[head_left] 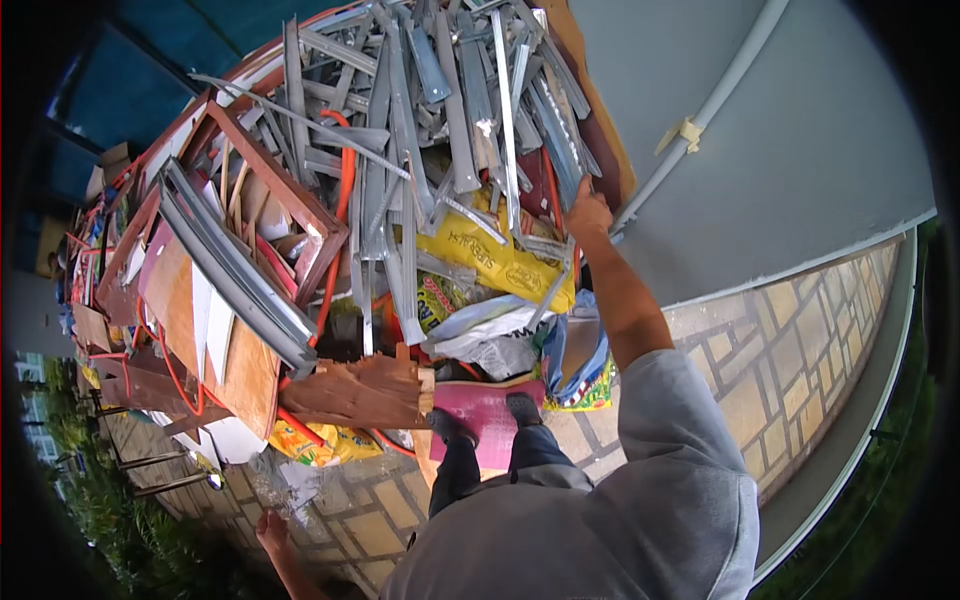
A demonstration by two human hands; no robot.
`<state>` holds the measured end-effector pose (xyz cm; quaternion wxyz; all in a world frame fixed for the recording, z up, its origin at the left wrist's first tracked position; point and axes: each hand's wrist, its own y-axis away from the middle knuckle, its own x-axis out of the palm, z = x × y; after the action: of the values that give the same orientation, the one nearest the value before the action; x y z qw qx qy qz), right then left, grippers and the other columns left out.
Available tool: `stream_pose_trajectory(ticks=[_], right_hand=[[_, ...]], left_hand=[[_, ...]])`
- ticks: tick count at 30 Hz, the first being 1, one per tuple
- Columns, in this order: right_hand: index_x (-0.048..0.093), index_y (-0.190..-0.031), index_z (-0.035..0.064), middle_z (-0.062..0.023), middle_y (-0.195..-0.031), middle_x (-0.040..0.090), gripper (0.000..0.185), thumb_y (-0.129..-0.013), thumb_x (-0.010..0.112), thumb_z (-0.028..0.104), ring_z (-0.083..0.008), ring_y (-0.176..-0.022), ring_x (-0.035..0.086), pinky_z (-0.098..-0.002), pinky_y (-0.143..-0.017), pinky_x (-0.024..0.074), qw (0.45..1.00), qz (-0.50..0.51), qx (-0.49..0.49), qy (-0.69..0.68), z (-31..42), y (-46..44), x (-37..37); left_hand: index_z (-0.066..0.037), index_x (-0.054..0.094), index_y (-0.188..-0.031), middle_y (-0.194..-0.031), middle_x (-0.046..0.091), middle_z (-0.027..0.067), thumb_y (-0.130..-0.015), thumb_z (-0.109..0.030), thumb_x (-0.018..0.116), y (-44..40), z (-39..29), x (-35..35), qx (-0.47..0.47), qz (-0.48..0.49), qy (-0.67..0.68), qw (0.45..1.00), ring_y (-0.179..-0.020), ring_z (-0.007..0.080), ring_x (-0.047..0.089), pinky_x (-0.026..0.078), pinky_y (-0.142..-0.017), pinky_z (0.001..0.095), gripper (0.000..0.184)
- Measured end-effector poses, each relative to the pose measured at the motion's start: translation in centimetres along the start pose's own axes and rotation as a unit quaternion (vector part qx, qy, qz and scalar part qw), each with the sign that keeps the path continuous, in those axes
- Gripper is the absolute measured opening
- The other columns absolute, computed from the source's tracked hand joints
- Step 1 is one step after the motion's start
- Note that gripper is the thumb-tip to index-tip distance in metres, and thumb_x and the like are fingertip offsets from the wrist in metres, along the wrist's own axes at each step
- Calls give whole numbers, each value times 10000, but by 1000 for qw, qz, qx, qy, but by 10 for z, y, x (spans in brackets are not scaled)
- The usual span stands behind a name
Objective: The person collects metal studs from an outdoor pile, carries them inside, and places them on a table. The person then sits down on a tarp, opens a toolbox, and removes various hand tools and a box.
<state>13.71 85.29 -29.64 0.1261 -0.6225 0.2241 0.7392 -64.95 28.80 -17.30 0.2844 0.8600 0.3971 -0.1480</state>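
My right hand [588,210] is at the right side of a heap of scrap, its fingers closed round the lower end of a grey metal profile [556,135]. Many more grey metal strips [455,110] lie jumbled to the left of it. Below that hand are a yellow plastic sack [500,262] and a blue-and-white bag [578,370]. Low at the left hangs my left hand [272,530], away from the heap above the stone paving. Its fingers look curled in, and I see nothing in them.
A brown wooden frame [265,130], bent grey channels [235,265] and a splintered board [355,390] crowd the left. My feet stand on a pinkish board [480,410]. A grey wall [780,160] with a pipe [728,85] bounds the right, above stone paving [790,360].
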Motion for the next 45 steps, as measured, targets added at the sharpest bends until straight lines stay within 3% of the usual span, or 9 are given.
stream_pose_trajectory(ticks=[7,11,15,19,21,25,29,35,45], right_hand=[[468,-1430,25,-226,-1177,681,806,-773,789,363,-377,-1052,691,-451,-910,559,992,7,23,-122,-34,-36,6],[600,-1195,-137,-237,-1065,713,657,-735,825,276,-369,-910,715,-437,-848,563,954,189,-67,-222,-73,19,-44],[613,-1167,-122,-180,-1001,719,548,-760,845,162,-303,-839,723,-413,-784,599,771,371,111,-506,-132,120,-114],[608,-1201,-64,-149,-1014,719,511,-778,832,116,-258,-838,732,-403,-799,617,739,338,84,-577,-169,222,-147],[607,-1224,-30,-132,-1028,722,511,-778,826,91,-246,-871,731,-383,-829,611,699,328,63,-633,-181,252,-156],[601,-1224,-36,-109,-1041,716,505,-788,823,90,-194,-878,710,-360,-828,591,739,260,22,-622,-181,268,-149],[590,-1237,-50,-97,-1068,706,495,-802,793,73,-171,-934,676,-338,-879,546,780,222,-55,-583,-144,268,-162],[550,-1316,-43,-133,-1149,675,568,-812,768,100,-202,-1017,640,-345,-920,512,749,221,-155,-605,-16,272,-175],[487,-1341,-124,-292,-1278,591,773,-744,838,218,-345,-1166,617,-399,-964,508,756,172,-193,-601,173,103,-149]], left_hand=[[-81,634,-981,-680,528,-22,-968,-242,660,10,-16,6,10,-22,10,1000,-529,89,524,393,-431,240,163],[-106,633,-1036,-903,622,3,-971,-353,637,0,-22,9,-11,-28,7,1000,-797,131,619,459,-661,296,256],[-94,614,-1191,-1064,653,48,-969,-389,636,-20,-10,14,-31,-25,39,998,-922,177,644,481,-746,320,370],[-120,630,-1121,-1007,655,38,-961,-390,648,-58,4,23,-31,33,77,996,-900,181,648,482,-745,322,314],[-87,583,-925,-726,526,-40,-979,-300,624,-62,-23,54,28,-4,57,998,-585,67,496,372,-520,214,224],[-46,635,-1121,-878,605,-19,-982,-277,637,-58,-131,125,211,107,79,968,-758,77,561,457,-681,238,270],[-11,538,-1374,-1124,659,57,-977,-296,659,25,-258,224,297,165,83,937,-987,136,637,500,-854,272,504],[-43,387,-1496,-1240,637,111,-958,-162,667,163,-306,343,293,529,109,789,-1083,186,634,500,-950,331,618],[-40,378,-1507,-1198,660,119,-955,-196,672,131,-238,232,221,348,22,911,-1089,194,630,480,-990,344,644]])
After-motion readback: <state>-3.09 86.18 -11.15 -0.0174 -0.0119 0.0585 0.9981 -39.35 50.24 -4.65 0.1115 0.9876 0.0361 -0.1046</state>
